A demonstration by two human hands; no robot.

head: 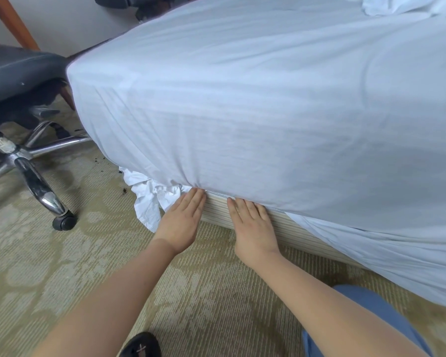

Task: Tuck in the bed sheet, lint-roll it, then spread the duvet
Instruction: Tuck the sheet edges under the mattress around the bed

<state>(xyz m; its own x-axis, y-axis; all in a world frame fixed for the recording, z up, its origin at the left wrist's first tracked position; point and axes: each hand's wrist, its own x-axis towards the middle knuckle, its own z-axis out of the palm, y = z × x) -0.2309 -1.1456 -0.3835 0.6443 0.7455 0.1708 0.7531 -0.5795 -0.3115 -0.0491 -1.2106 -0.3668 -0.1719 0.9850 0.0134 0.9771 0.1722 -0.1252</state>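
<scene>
Two bare forearms reach forward from the bottom of the view, past a black shoe (141,346) and a knee in blue trousers (366,320), over patterned carpet (62,266). Both hands lie flat with straight fingers, gripping nothing: the left hand (182,220) and the right hand (252,228) press against the ribbed bed base (216,211), fingertips pushed into the seam just under the mattress. Between them the bed sheet (242,112) is tucked and its edge hidden. Just left of the left hand, a crumpled bunch of sheet (152,199) hangs loose at the corner, touching the carpet. To the right of the right hand more sheet drapes untucked down over the base.

The sheet looks thin, light and soft, likely to wrinkle and slide easily, so it probably needs flat fingers to feed it under a heavy mattress; the loose corner bunch seems the best place to take hold of next, gathered near the seam.

Farther off, the sheet stretches fairly smooth over the mattress top. An office chair (16,73) stands beside the far corner, and bunched white bedding (397,3), perhaps the duvet, lies at the far edge.
</scene>
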